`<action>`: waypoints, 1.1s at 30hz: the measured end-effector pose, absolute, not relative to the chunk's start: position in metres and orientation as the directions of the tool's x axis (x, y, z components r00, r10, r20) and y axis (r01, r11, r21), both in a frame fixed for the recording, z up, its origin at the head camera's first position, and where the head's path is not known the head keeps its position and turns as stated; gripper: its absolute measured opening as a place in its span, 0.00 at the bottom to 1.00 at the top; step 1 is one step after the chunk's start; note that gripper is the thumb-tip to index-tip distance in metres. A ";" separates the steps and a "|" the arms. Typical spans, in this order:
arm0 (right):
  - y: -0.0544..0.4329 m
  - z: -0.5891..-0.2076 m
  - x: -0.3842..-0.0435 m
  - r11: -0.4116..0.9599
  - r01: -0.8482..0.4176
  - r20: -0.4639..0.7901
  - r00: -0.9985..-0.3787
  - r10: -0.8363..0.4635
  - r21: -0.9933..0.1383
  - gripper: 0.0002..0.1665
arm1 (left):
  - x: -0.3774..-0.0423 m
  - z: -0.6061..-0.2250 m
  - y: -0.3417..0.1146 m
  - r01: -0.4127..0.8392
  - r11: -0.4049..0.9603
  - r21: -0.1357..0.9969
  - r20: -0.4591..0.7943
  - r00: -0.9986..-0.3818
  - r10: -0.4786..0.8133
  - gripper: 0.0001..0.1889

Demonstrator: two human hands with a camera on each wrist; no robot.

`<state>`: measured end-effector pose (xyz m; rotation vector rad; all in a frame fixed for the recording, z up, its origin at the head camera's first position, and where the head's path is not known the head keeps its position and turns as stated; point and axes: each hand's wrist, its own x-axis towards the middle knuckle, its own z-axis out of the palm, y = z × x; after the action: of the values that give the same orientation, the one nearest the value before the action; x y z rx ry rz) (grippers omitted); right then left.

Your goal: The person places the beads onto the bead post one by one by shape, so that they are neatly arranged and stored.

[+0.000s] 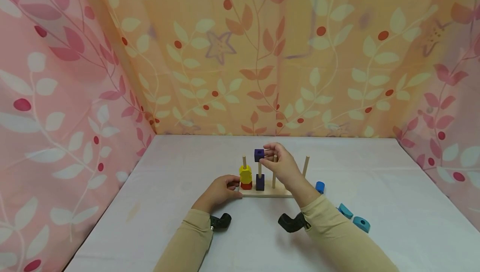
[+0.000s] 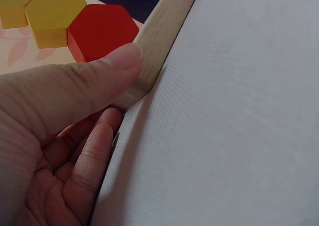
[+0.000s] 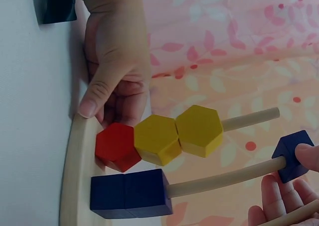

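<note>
A wooden peg board point(image 1: 264, 194) stands on the table, its left end gripped by my left hand point(image 1: 220, 189). The thumb lies on the front edge at the corner, with the fingers curled at the end. Between thumb and fingers my right hand point(image 1: 283, 167) pinches a dark blue cube point(image 3: 292, 156) with a hole, right at the tip of the second peg point(image 3: 227, 177). Two dark blue cubes point(image 3: 130, 193) are stacked at that peg's base. On the first peg, a red hexagon block point(image 3: 117, 146) sits below two yellow hexagon blocks point(image 3: 199, 130).
Two bare pegs rise farther right, the last peg point(image 1: 306, 167) beyond my right wrist. A blue cylinder point(image 1: 320, 187) lies right of the board. Nearer, teal half-round pieces point(image 1: 361, 224) lie by my right sleeve. Patterned curtains point(image 1: 240, 63) enclose the white table point(image 1: 180, 159).
</note>
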<state>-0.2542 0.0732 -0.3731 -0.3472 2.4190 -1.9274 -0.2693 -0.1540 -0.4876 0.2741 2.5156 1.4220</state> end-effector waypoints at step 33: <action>0.067 -0.435 -0.253 0.253 -0.037 0.019 -0.997 -0.077 -0.967 0.15 | -0.269 -0.488 -0.155 0.051 0.502 0.863 -0.111 -0.951 0.287 0.30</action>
<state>-0.2529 0.0672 -0.4348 -0.1122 2.4609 -1.8972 -0.2695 -0.1553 -0.4878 0.2874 2.5064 1.4283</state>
